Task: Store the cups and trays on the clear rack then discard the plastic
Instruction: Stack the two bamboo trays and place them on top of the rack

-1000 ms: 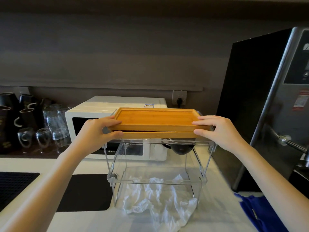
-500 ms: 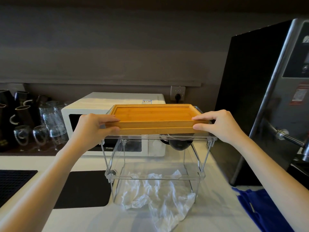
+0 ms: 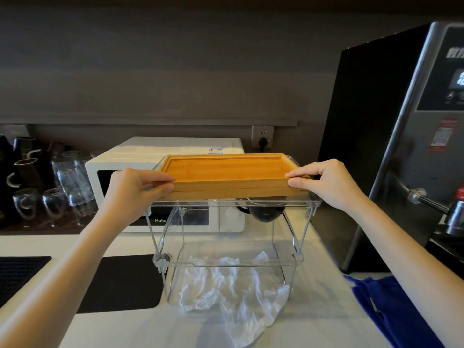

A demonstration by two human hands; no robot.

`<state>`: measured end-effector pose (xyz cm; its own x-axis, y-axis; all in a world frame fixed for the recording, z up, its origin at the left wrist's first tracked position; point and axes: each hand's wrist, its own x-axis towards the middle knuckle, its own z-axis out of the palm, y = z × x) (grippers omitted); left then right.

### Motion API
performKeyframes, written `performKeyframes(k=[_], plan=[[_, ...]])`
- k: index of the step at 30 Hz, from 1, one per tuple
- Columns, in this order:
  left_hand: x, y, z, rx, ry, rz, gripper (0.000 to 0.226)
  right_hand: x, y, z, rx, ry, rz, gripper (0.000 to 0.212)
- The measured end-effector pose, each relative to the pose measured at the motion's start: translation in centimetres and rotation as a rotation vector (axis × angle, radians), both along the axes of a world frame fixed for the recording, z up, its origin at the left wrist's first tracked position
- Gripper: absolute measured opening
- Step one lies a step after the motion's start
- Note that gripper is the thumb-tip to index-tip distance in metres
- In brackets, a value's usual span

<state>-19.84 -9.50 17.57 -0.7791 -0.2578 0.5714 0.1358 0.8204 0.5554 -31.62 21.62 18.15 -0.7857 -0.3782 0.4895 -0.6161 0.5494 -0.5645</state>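
Observation:
Two stacked bamboo trays (image 3: 226,172) rest on the top shelf of the clear rack (image 3: 231,204), which stands on the white counter. My left hand (image 3: 133,192) grips the stack's left end and my right hand (image 3: 324,184) pinches its right end. A black cup (image 3: 263,214) shows through the rack behind the top shelf, partly hidden by the trays. Crumpled clear plastic (image 3: 238,290) lies on the counter under and in front of the rack's lower shelf.
A white microwave (image 3: 120,167) stands behind the rack. Glass cups (image 3: 72,182) and dark mugs (image 3: 22,172) sit at the back left. A tall steel water boiler (image 3: 411,136) with a tap stands at the right. A blue cloth (image 3: 391,310) and black mats (image 3: 118,282) lie on the counter.
The trays have come down onto the rack's top shelf and sit flatter. Both hands stay on the trays' ends.

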Motion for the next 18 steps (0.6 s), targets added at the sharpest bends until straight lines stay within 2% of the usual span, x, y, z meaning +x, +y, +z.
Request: performKeyframes(k=[8, 13, 18], plan=[[0.4, -0.3, -0.2, -0.134, 0.020, 0.060, 0.031, 0.3, 0.3, -0.7, 0.001, 0.040, 0.010, 0.028], [0.7, -0.1, -0.5, -0.116, 0.050, 0.130, 0.036, 0.4, 1.0, -1.0, 0.010, 0.077, -0.138, 0.046], [0.6, 0.1, -0.6, -0.110, 0.052, 0.145, 0.037, 0.8, 1.1, -1.5, -0.034, 0.087, -0.167, 0.039]])
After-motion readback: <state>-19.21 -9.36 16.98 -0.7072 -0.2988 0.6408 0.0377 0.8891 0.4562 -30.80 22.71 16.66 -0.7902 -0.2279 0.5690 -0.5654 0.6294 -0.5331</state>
